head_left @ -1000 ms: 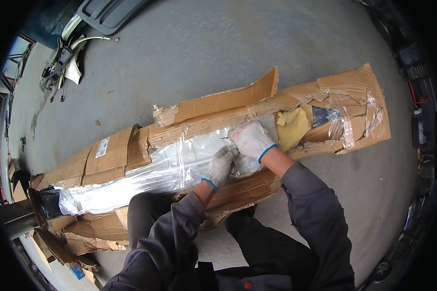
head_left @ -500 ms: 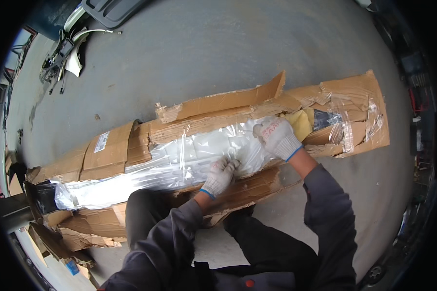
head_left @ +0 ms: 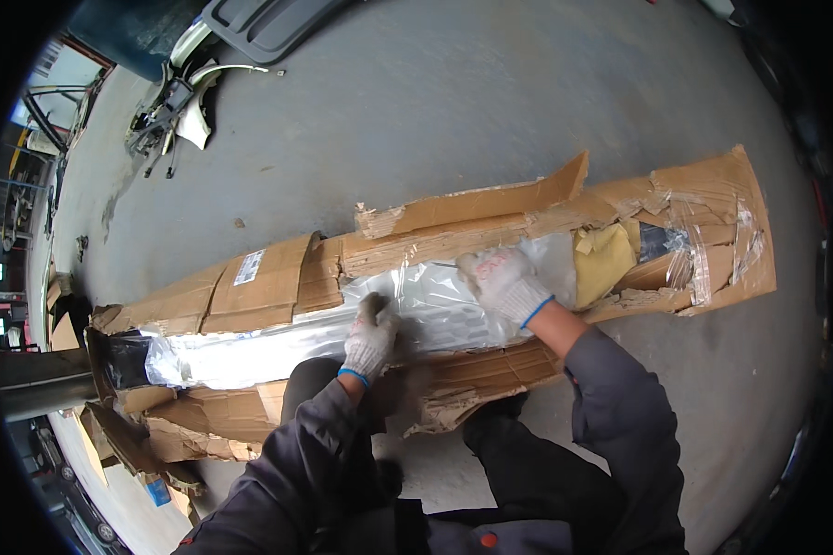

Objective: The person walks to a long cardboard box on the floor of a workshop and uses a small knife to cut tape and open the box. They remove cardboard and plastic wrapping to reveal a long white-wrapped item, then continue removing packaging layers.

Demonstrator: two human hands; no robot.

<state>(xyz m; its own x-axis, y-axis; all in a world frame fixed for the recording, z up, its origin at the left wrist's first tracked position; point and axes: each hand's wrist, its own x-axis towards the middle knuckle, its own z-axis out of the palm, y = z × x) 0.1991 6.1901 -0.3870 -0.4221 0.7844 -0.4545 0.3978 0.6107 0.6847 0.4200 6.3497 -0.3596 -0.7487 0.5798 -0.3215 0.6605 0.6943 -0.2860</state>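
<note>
A long, torn cardboard box [head_left: 259, 294] lies across the floor in front of me. Inside is a long, silvery-white part [head_left: 241, 359] wrapped in clear plastic film [head_left: 416, 289]. My left hand [head_left: 370, 340], in a white knitted glove with a blue cuff, is closed on the film near the middle of the part. To its right, my gloved right hand [head_left: 507, 285] has its fingers closed on the film at the part's upper side. A thin, light line shows by its fingertips, too small to make out. Crumpled yellow paper [head_left: 605, 263] sits just right of that hand.
A raised cardboard flap [head_left: 477, 205] stands along the far side. Torn cardboard [head_left: 491, 375] spreads toward my legs. A dark metal beam [head_left: 46, 384] reaches the box's left end. Loose vehicle parts [head_left: 171, 116] and a grey plastic panel [head_left: 268, 23] lie at the far left.
Both hands have moved left along the wrapped part, the left one farther. More of the part's patterned surface shows between them. The whole view has shifted, so the box appears farther right.
</note>
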